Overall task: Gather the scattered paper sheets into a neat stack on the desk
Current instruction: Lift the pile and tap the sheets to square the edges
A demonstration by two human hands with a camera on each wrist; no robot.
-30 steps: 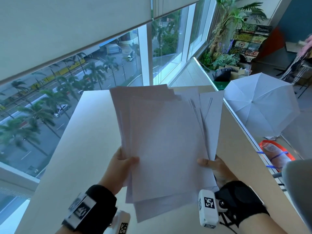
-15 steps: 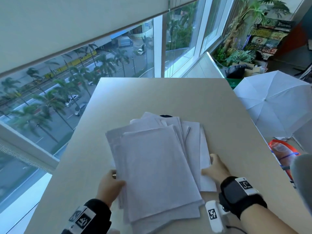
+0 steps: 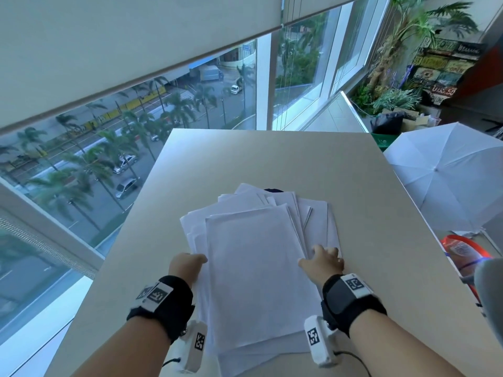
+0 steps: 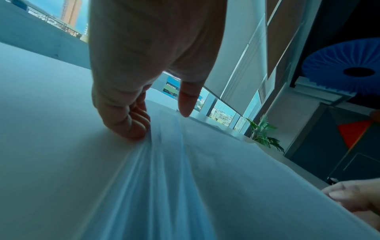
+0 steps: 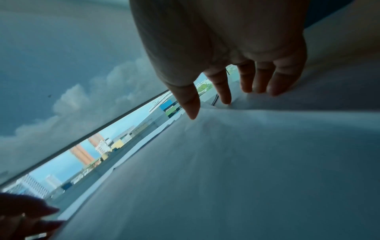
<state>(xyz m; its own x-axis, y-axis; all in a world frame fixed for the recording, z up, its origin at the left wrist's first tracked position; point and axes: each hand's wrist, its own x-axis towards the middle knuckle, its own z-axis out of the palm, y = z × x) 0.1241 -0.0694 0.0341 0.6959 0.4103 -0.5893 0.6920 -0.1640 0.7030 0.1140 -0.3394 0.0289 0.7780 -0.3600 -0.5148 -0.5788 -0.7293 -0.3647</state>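
now | paper sheets [image 3: 253, 273] fanned on desk [image 3: 367, 202] | left hand [image 3: 185, 268] grip pinching their edge | right hand [image 3: 322, 261] grip wide, fingers flat on them

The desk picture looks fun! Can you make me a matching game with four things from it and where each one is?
Things:
1. paper pile
2. left hand
3. right hand
4. white umbrella

Places:
A. beyond the desk's right edge
B. at the pile's left edge
C. lying on the desk, sheets uneven
D. fingers spread on the pile's right side

Pairs: 1-C, 2-B, 3-D, 4-A
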